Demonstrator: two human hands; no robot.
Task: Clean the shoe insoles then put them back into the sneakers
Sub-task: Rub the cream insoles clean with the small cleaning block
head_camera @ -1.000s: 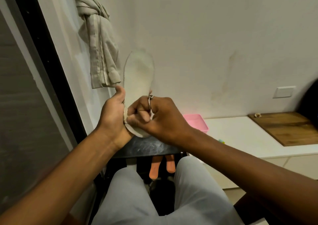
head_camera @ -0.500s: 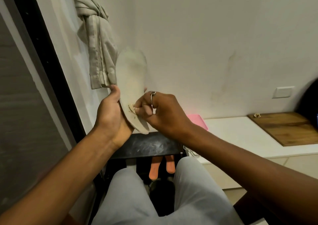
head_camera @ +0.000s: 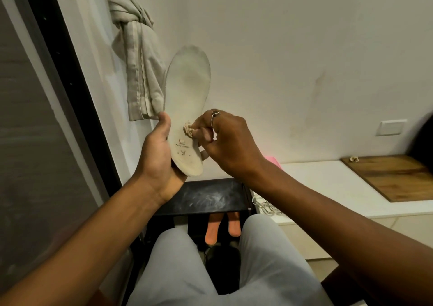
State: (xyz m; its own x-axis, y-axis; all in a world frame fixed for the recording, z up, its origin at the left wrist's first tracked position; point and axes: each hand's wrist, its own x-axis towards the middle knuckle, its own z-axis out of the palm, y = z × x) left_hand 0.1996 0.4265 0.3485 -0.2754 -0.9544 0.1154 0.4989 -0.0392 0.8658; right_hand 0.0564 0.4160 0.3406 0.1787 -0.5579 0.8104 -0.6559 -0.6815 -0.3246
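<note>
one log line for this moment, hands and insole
step: insole cleaning | left hand: holds insole at heel end, toe end up | right hand: pinches cloth wad against insole

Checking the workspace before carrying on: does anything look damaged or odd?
The black tabletop below the insole carries whitish smears, and the wall has a faint brownish stain at right.

bare forearms, silver ring (head_camera: 215,114) on right hand (head_camera: 230,146), light grey trousers (head_camera: 269,270).
</note>
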